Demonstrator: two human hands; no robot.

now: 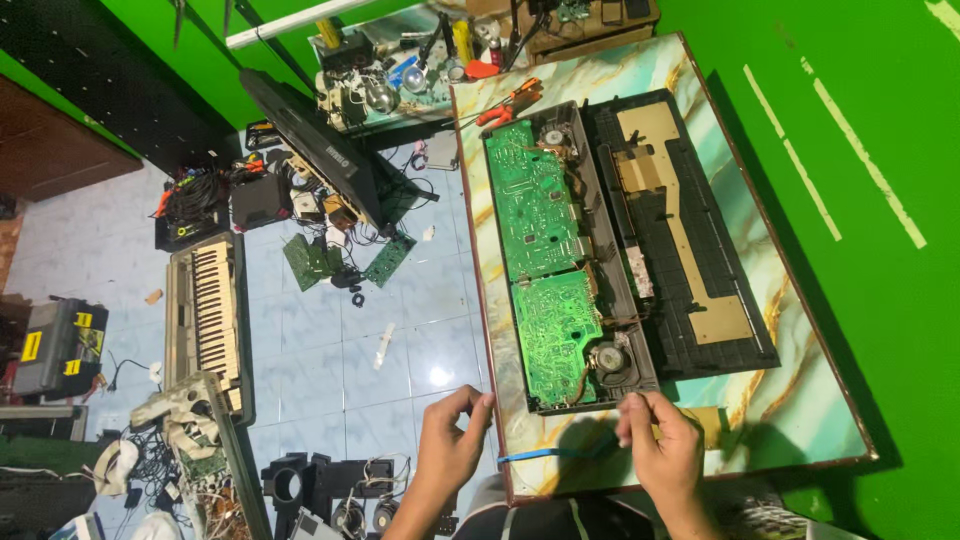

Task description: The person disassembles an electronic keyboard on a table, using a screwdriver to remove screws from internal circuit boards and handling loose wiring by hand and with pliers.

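Left hand (pixel 447 447) grips the near table (pixel 800 420) edge. Right hand (pixel 660 445) fingers pinch a blue strap (pixel 545 455) near the opened keyboard (pixel 570 260).

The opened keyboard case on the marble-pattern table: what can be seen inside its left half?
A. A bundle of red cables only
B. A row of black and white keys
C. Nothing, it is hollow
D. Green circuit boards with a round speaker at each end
D: the opened keyboard case shows green circuit boards along its length, with a round speaker at the near end and another at the far end.
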